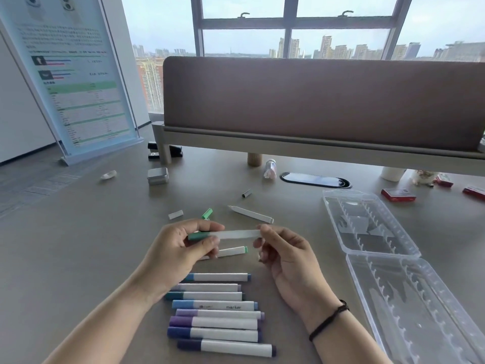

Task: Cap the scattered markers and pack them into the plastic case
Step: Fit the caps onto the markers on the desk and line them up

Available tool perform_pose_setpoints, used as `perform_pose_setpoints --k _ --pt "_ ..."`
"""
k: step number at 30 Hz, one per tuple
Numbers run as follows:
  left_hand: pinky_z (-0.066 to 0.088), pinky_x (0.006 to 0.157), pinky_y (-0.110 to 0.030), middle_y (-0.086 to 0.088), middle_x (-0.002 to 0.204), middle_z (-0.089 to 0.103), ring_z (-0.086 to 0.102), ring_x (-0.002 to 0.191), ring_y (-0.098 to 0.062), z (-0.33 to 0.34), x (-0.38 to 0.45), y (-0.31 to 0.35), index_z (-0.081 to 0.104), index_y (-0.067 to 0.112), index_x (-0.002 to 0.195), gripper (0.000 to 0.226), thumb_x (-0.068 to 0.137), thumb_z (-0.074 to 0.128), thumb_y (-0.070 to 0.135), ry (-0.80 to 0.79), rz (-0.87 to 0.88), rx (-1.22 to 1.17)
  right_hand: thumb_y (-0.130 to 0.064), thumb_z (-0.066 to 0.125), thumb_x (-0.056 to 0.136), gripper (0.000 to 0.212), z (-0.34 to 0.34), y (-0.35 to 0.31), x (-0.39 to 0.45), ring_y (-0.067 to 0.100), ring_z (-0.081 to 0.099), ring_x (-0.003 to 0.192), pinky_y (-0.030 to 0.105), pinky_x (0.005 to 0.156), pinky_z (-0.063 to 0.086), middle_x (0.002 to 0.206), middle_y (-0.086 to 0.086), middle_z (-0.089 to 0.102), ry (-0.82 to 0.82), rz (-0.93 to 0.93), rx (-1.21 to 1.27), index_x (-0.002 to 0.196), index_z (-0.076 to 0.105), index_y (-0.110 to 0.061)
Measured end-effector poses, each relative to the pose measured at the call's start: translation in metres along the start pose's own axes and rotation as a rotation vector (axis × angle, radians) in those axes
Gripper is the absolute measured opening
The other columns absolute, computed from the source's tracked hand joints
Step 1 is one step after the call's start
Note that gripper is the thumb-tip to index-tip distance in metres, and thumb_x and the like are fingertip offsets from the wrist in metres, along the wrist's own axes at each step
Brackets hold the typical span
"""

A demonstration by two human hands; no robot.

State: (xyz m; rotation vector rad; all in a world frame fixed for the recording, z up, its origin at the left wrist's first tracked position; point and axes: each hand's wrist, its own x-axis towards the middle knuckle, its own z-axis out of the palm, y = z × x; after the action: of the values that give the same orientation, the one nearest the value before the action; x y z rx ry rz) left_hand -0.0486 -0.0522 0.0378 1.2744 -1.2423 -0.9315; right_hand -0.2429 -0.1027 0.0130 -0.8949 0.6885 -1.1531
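Note:
A white marker with a green cap (231, 234) is held level above the desk. My left hand (181, 248) pinches its green capped end, and my right hand (283, 250) pinches the other end. Under my hands lies another white marker with a green tip end (233, 251). An uncapped white marker (252, 214) lies further back. Loose caps sit on the desk: a green cap (207, 213), a white cap (175, 214) and a grey cap (246, 193). Several capped blue and purple markers (217, 313) lie in a row near me. The clear plastic case (388, 261) lies open at the right.
A small metal tin (157, 176), a black stapler (157, 151), a little bottle (270, 168) and a cable port (315, 179) sit toward the back. Red boxes (397, 194) lie behind the case. A brown desk divider (322, 101) and a standing sign (76, 74) bound the far side.

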Motion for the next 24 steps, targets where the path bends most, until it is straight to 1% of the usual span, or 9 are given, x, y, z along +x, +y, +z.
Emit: perform_pose_setpoints --k 2,4,8,10,16,18,20,22,24 --pt "0.058 0.071 -0.025 -0.005 0.074 0.072 0.069 0.071 -0.019 -0.003 0.0 -0.001 0.076 0.012 0.098 0.018 0.087 0.068 0.0 -0.02 0.004 0.053 -0.022 0.076 0.071 0.015 0.0 0.001 -0.001 0.016 0.05 0.053 0.022 0.055 0.045 0.071 0.017 0.068 -0.009 0.01 -0.049 0.076 0.076 -0.008" --pt "0.059 0.069 -0.025 -0.005 0.077 0.073 0.071 0.073 -0.021 -0.001 -0.002 -0.001 0.076 0.011 0.095 0.015 0.085 0.071 0.002 -0.01 0.013 0.057 -0.021 0.076 0.072 0.014 0.003 0.003 -0.003 0.017 0.054 0.054 0.022 0.055 0.047 0.072 0.019 0.07 -0.027 0.007 -0.118 0.076 0.077 -0.008" --pt "0.061 0.065 -0.03 -0.012 0.074 0.074 0.071 0.067 -0.025 0.001 -0.002 -0.001 0.076 0.008 0.091 0.019 0.074 0.074 0.017 -0.012 0.014 0.077 -0.019 0.075 0.073 0.014 0.003 0.001 -0.004 0.019 0.058 0.054 0.021 0.055 0.05 0.073 0.022 0.071 -0.036 0.01 -0.142 0.075 0.076 -0.006" --pt "0.061 0.062 -0.034 -0.014 0.07 0.072 0.069 0.063 -0.026 0.001 -0.001 -0.004 0.075 0.005 0.09 0.021 0.073 0.074 0.019 -0.024 -0.011 0.068 -0.018 0.075 0.073 0.014 0.003 0.002 -0.004 0.019 0.059 0.055 0.022 0.055 0.051 0.074 0.023 0.071 -0.03 0.008 -0.139 0.076 0.076 -0.005" --pt "0.052 0.05 -0.031 -0.009 0.063 0.066 0.057 0.054 -0.022 -0.005 0.002 -0.009 0.073 0.003 0.085 0.022 0.073 0.075 0.021 -0.055 -0.015 0.072 -0.008 0.071 0.085 0.009 0.005 0.003 -0.005 0.019 0.06 0.056 0.021 0.056 0.051 0.074 0.021 0.072 -0.024 0.0 -0.191 0.082 0.073 0.0" --pt "0.053 0.052 -0.031 -0.008 0.065 0.067 0.059 0.056 -0.021 -0.009 0.004 -0.007 0.073 0.006 0.082 0.019 0.073 0.076 0.023 -0.081 -0.004 0.11 -0.006 0.07 0.087 0.008 0.007 0.004 -0.006 0.016 0.061 0.057 0.021 0.059 0.052 0.073 0.018 0.073 -0.031 -0.023 -0.248 0.084 0.071 0.002" --pt "0.053 0.058 -0.03 -0.008 0.068 0.069 0.062 0.06 -0.016 -0.016 0.006 -0.004 0.075 0.012 0.078 0.017 0.074 0.076 0.029 -0.087 0.014 0.188 -0.005 0.072 0.087 0.006 0.01 0.006 -0.006 0.013 0.06 0.059 0.021 0.061 0.051 0.072 0.01 0.074 -0.05 -0.068 -0.381 0.083 0.072 -0.001" --pt "0.05 0.064 -0.028 -0.008 0.072 0.07 0.061 0.064 -0.012 -0.024 0.011 -0.004 0.076 0.018 0.075 0.023 0.078 0.076 0.041 -0.006 0.037 0.254 -0.006 0.077 0.083 0.006 0.011 0.009 -0.006 0.008 0.06 0.061 0.019 0.062 0.049 0.069 0.001 0.073 -0.062 -0.105 -0.541 0.08 0.075 -0.011" --pt "0.049 0.068 -0.03 -0.009 0.074 0.071 0.06 0.065 -0.01 -0.031 0.015 -0.007 0.076 0.017 0.076 0.033 0.083 0.075 0.05 0.184 0.061 0.215 -0.01 0.08 0.081 0.013 0.01 0.012 -0.006 0.004 0.058 0.061 0.016 0.062 0.048 0.069 -0.003 0.072 -0.058 -0.123 -0.686 0.078 0.076 -0.022"
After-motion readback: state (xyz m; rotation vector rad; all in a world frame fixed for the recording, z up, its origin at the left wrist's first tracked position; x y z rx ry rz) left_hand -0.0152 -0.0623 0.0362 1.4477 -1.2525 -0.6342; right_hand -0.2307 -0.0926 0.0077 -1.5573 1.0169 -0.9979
